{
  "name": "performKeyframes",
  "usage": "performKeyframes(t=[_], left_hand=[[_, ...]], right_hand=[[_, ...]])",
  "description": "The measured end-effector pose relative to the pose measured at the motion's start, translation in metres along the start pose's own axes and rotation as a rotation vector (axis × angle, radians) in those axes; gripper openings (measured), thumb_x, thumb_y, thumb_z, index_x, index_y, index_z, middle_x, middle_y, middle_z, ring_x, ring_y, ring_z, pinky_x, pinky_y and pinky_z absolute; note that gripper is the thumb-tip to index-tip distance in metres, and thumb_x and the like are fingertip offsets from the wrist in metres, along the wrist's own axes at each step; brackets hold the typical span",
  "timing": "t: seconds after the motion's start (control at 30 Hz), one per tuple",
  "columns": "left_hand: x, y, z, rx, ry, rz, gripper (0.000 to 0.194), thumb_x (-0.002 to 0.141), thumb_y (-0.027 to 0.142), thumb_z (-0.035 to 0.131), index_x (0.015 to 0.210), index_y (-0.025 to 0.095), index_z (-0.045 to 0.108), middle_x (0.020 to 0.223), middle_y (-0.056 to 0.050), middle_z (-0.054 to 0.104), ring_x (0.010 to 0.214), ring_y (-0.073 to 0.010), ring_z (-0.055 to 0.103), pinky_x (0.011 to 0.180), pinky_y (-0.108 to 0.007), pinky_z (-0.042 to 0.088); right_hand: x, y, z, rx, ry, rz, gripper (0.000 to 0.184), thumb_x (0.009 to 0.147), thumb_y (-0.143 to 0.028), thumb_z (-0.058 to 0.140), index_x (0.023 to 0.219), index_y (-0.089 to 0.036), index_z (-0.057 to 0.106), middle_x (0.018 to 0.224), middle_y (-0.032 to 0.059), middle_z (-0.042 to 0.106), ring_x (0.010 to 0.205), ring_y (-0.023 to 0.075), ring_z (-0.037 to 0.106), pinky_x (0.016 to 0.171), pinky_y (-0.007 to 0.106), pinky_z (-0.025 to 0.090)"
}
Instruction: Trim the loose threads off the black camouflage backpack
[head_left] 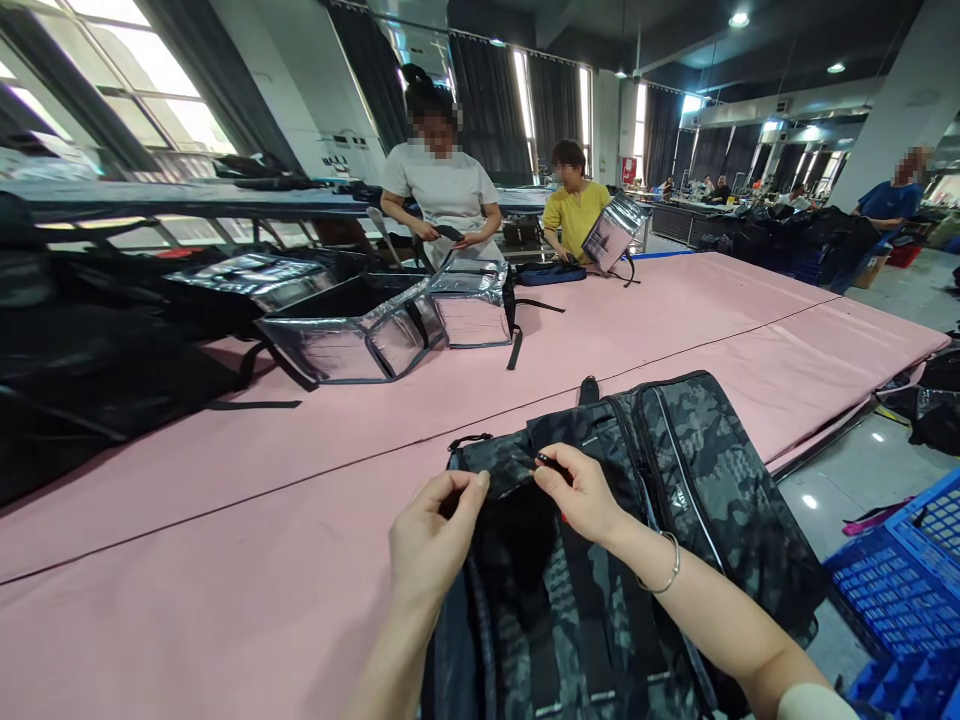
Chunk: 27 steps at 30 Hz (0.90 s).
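A dark camouflage backpack (720, 450) lies on the pink-covered table (315, 590) right in front of me. My left hand (435, 530) is closed, thumb and forefinger pinching the edge of a fabric flap near the bag's top left corner. Opposite it, my right hand (581, 495) pinches the same flap's edge, with a small black piece showing at the fingertips; I cannot make out what that piece is. Between and below the hands, a dark opening shows in the bag. A bracelet (670, 563) circles my right wrist.
Silver-lined boxy bags (472, 310) with black straps stand across the table, and black bags (90, 350) are heaped at the left. Two people work at the far side, one holding a silver insulated bag (615, 232). Blue plastic crates (900, 580) stand on the floor at right.
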<state>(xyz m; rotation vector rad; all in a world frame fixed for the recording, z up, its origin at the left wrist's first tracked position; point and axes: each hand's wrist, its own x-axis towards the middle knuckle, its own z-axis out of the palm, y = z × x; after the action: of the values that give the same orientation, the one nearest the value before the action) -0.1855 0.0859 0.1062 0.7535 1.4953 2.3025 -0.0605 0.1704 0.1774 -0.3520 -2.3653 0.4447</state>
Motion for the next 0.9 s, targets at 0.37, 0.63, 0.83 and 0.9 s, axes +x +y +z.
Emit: performKeyframes(t=[0.37,0.63,0.83,0.9], left_hand=[[0.0,-0.006,0.003,-0.123,0.064,-0.009,0.033,0.066,0.051,0.063,0.064,0.018,0.056,0.06,0.004,0.046,0.06,-0.0116,0.038,0.058,-0.026,0.03],[0.0,-0.01,0.005,-0.133,0.084,-0.021,0.033,0.067,0.05,0.064,0.066,0.018,0.058,0.061,0.004,0.047,0.059,-0.011,0.038,0.057,-0.025,0.03],[0.0,-0.011,0.003,-0.118,0.085,-0.012,0.033,0.068,0.051,0.064,0.068,0.019,0.059,0.061,0.004,0.048,0.06,-0.0115,0.039,0.057,-0.025,0.031],[0.0,-0.011,0.003,-0.112,0.085,-0.01,0.033,0.068,0.051,0.064,0.069,0.019,0.059,0.062,0.003,0.049,0.059,-0.0115,0.039,0.057,-0.026,0.031]], right_hand=[[-0.004,0.007,-0.002,-0.459,0.038,-0.175,0.025,0.093,-0.035,0.044,0.088,-0.018,0.062,0.074,0.0034,0.06,0.068,0.0148,0.054,0.063,0.025,0.039],[-0.004,0.006,-0.003,-0.493,0.016,-0.237,0.033,0.095,-0.04,0.04,0.093,-0.016,0.062,0.075,0.004,0.061,0.068,0.0146,0.056,0.062,0.025,0.041],[-0.005,0.006,-0.003,-0.493,0.011,-0.266,0.035,0.096,-0.041,0.039,0.094,-0.015,0.063,0.074,0.0037,0.059,0.068,0.0147,0.056,0.062,0.025,0.041],[-0.004,0.005,-0.003,-0.497,0.015,-0.273,0.035,0.096,-0.041,0.039,0.093,-0.015,0.063,0.073,0.0037,0.059,0.067,0.0147,0.056,0.062,0.025,0.04]])
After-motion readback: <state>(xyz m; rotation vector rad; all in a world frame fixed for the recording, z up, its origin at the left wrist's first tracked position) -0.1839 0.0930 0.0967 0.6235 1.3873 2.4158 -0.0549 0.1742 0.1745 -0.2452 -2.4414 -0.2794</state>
